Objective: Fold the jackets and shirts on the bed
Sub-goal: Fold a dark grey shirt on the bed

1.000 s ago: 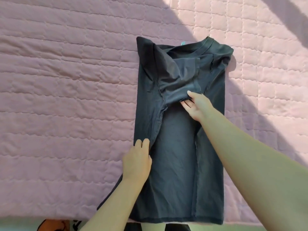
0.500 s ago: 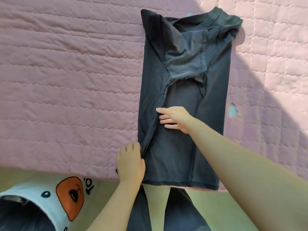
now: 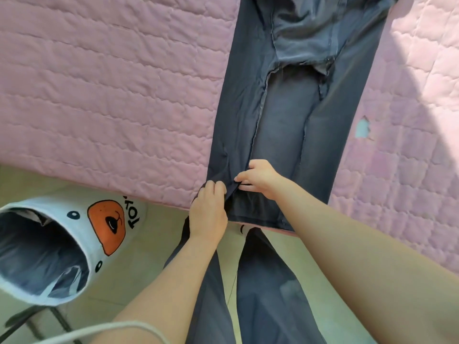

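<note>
A dark grey shirt [image 3: 285, 115] lies lengthwise on the pink quilted bed [image 3: 111, 95], both sides folded inward into a long strip; its collar end is cut off at the top of the view. My left hand [image 3: 208, 209] grips the left folded flap at the hem, by the bed's near edge. My right hand [image 3: 258, 178] sits just right of it, fingers curled and pinching the flap's inner edge. The two hands almost touch.
A white fabric laundry basket [image 3: 74, 234] with an orange animal face stands on the pale floor at the lower left. My dark trouser legs [image 3: 260, 294] are below the bed edge. A small torn patch [image 3: 362, 127] shows in the quilt right of the shirt.
My right hand slid down the shirt from the folded sleeves to the hem beside my left hand. The view dropped toward the bed edge, bringing the basket and floor into sight.
</note>
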